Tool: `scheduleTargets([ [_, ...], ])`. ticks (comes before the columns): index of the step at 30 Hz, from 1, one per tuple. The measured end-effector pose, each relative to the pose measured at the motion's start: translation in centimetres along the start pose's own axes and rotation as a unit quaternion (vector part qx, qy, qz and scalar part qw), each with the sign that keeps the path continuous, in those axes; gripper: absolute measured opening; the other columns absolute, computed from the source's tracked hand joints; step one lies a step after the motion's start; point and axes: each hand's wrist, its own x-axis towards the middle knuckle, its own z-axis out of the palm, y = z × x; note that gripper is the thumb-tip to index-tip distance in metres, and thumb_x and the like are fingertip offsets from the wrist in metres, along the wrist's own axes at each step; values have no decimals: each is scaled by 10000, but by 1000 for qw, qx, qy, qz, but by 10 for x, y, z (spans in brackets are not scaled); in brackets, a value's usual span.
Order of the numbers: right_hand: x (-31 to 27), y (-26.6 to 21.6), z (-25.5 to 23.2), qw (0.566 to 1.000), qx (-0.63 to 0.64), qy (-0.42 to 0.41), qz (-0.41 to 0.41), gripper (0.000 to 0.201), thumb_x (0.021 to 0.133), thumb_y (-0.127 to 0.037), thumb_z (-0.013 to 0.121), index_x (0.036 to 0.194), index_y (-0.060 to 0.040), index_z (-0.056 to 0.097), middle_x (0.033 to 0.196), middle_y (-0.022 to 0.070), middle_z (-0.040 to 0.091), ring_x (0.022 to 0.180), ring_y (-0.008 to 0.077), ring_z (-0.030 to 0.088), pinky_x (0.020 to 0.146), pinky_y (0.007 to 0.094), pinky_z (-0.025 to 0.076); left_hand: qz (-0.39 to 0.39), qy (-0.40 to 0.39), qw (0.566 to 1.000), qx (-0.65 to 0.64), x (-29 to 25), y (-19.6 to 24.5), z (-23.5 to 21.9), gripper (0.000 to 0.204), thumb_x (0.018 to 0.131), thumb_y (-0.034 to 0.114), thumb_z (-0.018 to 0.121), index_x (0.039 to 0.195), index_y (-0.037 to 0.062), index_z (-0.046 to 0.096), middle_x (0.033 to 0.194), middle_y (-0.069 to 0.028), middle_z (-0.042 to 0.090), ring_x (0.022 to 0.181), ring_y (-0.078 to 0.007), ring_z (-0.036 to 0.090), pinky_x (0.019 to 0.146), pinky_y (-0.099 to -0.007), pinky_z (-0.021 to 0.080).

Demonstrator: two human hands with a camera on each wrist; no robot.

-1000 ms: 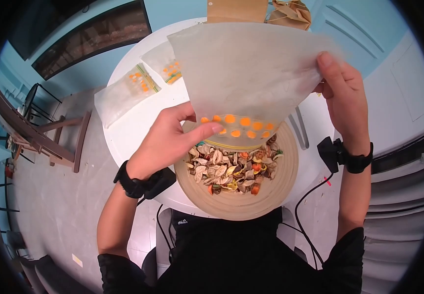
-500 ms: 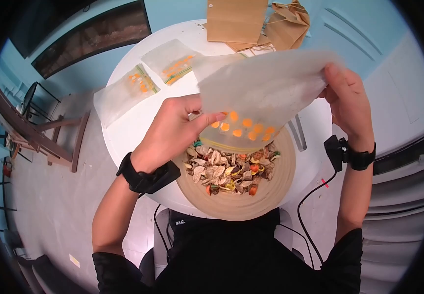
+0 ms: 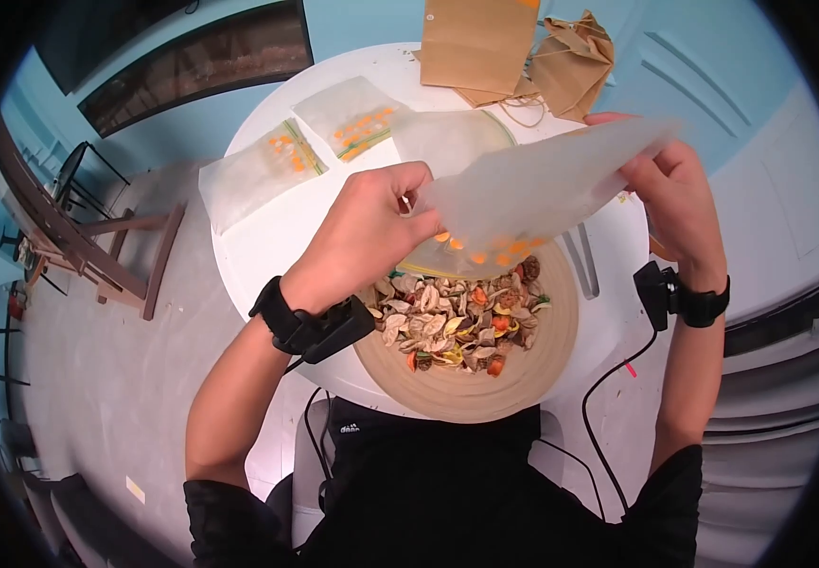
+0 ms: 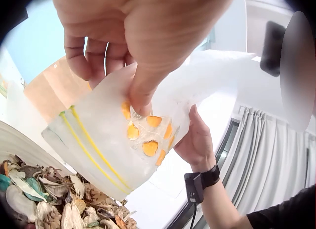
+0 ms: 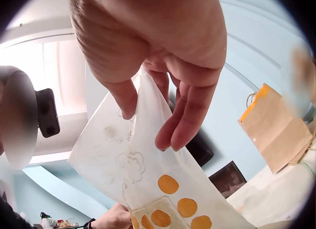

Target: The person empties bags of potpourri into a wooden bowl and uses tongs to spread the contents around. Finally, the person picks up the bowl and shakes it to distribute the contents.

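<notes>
A frosted zip bag (image 3: pixel 542 180) with orange spots on a clear window hangs tilted between both hands. Its yellow-striped zip end points down over a heap of dried potpourri (image 3: pixel 457 327) on a round wooden tray (image 3: pixel 523 402). My left hand (image 3: pixel 362 227) pinches the bag beside the spots, thumb (image 4: pixel 141 98) pressed on the near face. At the raised far end, my right hand (image 3: pixel 676 194) grips the bag between thumb and fingers, with faint flower outlines showing on the film in the right wrist view.
Two similar bags (image 3: pixel 253 189) (image 3: pixel 338 99) lie flat at the left of the white round table (image 3: pixel 239 256), and another bag (image 3: pixel 466 133) lies partly behind the held one. Brown paper bags (image 3: pixel 475 47) (image 3: pixel 575 66) stand at the back. Metal tongs (image 3: pixel 581 260) lie right of the tray.
The raised end of the held bag has dropped and the bag has folded flatter, uncovering the paper bags and the bag behind. Both hands keep their hold; the potpourri looks unchanged.
</notes>
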Motion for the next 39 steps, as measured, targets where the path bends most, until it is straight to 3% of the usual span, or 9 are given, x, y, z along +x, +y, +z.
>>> scheduleTargets([
  [2, 1, -7, 1, 999, 29, 19, 0, 309, 989, -246, 674, 1150, 16, 702, 1030, 71, 734, 901, 142, 675, 817, 309, 552, -1, -6, 1000, 8, 1, 3, -2, 225, 898, 180, 747, 923, -40, 702, 716, -147, 608, 626, -183, 510, 649, -340, 478],
  [8, 0, -15, 2, 999, 31, 28, -5, 318, 994, -276, 672, 1126, 8, 722, 1018, 57, 736, 892, 127, 677, 807, 293, 553, 31, -1, 999, -24, -2, 5, 1, 249, 961, 212, 708, 1025, -28, 727, 735, -103, 639, 629, -137, 570, 625, -326, 507],
  [10, 1, -14, 0, 999, 27, 26, -9, 323, 996, -280, 668, 1134, 8, 721, 1018, 57, 735, 893, 129, 678, 808, 293, 553, -32, -32, 998, -40, -4, 6, 0, 284, 977, 236, 700, 1059, -34, 731, 753, -80, 665, 601, -117, 572, 577, -302, 504],
  [17, 2, -27, 6, 999, 21, 37, -20, 350, 993, -295, 668, 1174, 1, 714, 1055, 58, 730, 920, 134, 675, 829, 295, 550, -44, -32, 998, -32, 7, 5, -2, 296, 948, 251, 743, 1041, -29, 740, 760, -57, 678, 570, -82, 544, 538, -286, 479],
  [22, 4, -26, 8, 997, 26, 63, -27, 360, 983, -302, 680, 1175, 1, 714, 1061, 58, 728, 924, 128, 672, 833, 295, 547, -3, 1, 999, -37, 12, 16, -2, 340, 862, 241, 827, 1061, -23, 748, 774, -45, 703, 629, -79, 567, 631, -282, 497],
  [26, 7, -26, 11, 998, 15, 60, -33, 345, 975, -301, 690, 1141, -1, 726, 1021, 50, 727, 895, 118, 665, 819, 286, 545, 27, 3, 999, -17, 12, 14, -4, 320, 883, 228, 805, 1058, -33, 747, 838, -73, 741, 698, -81, 596, 684, -275, 501],
  [28, 8, -24, 11, 998, 8, 52, -28, 338, 974, -301, 692, 1124, 0, 730, 1006, 46, 724, 881, 116, 661, 812, 282, 544, -29, -40, 998, -35, 14, 4, -7, 323, 911, 228, 773, 1086, -41, 735, 903, -99, 763, 741, -93, 617, 712, -288, 512],
  [34, 14, -18, 12, 999, 10, 36, -38, 346, 961, -313, 706, 1121, -7, 722, 968, 39, 714, 848, 117, 652, 787, 278, 549, -31, -29, 999, -19, 10, 13, -8, 288, 936, 209, 742, 1073, -44, 729, 909, -112, 759, 799, -91, 620, 759, -295, 517],
  [39, 22, -21, 12, 998, 45, 30, -28, 374, 948, -339, 718, 1130, -13, 708, 963, 41, 710, 844, 127, 655, 770, 288, 561, 27, 5, 1000, -5, 14, 13, -8, 268, 919, 170, 751, 1078, -42, 712, 917, -108, 751, 817, -110, 642, 777, -296, 521],
])
